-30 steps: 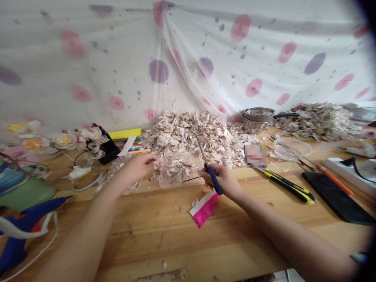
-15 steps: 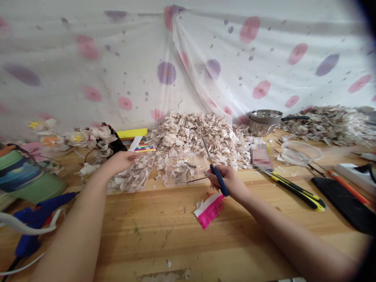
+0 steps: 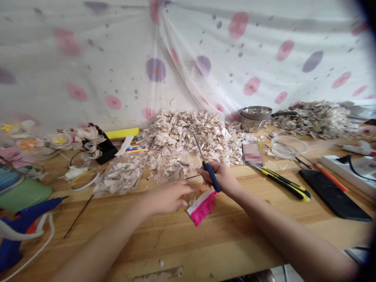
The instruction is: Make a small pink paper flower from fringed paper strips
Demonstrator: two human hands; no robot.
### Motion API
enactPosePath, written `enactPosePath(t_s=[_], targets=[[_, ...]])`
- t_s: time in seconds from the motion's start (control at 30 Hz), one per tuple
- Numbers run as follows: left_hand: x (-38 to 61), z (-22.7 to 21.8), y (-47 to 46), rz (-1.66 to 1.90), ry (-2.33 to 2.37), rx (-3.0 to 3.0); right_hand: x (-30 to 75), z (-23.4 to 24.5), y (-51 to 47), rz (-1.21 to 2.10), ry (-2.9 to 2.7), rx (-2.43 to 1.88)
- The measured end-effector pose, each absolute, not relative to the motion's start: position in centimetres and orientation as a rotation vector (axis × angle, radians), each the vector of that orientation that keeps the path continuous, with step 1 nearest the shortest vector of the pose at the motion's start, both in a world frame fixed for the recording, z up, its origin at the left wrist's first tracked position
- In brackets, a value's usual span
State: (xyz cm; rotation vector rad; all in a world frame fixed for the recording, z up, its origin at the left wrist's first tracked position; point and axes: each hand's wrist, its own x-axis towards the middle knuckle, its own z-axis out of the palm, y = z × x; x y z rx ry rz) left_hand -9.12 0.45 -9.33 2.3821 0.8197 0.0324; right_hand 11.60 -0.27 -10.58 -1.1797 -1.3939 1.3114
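My right hand [image 3: 219,177] is shut on a pair of blue-handled scissors [image 3: 208,169], blades pointing up and away over a clear plastic tray [image 3: 173,172] holding paper petals. My left hand [image 3: 167,197] lies open and empty over the wooden table [image 3: 182,239], just left of a strip of pink fringed paper on white backing [image 3: 201,207]. That strip is nearest my left hand, apart from my fingertips. Behind the tray rises a large heap of pale paper petals [image 3: 190,135].
To the left lies a clear bag of petals [image 3: 120,174], with artificial flowers [image 3: 69,141] and a blue glue gun [image 3: 26,219] beyond. To the right are yellow-and-black utility knives [image 3: 283,187], a black pad [image 3: 331,194], steel bowls [image 3: 254,118] and a second petal heap [image 3: 315,119].
My left hand has moved down and right, from beside the tray and bag to the table near the pink strip. My right hand and the scissors have stayed nearly still.
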Motion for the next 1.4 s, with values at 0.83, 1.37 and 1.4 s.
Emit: enactPosePath(t_s=[0.83,1.37,1.4], targets=[[-7.7,-13.3,1.2,0.286,0.780,2.009,11.5,-11.5,0.1,1.353,-1.415,-1.144],[-7.1,-14.3,1.4,0.776,0.874,1.373,11.6,-11.5,-0.1,1.390,-1.424,-1.066],[-7.0,-14.3,1.2,0.820,0.868,1.292,11.6,-11.5,-0.1,1.401,-1.430,-1.049]])
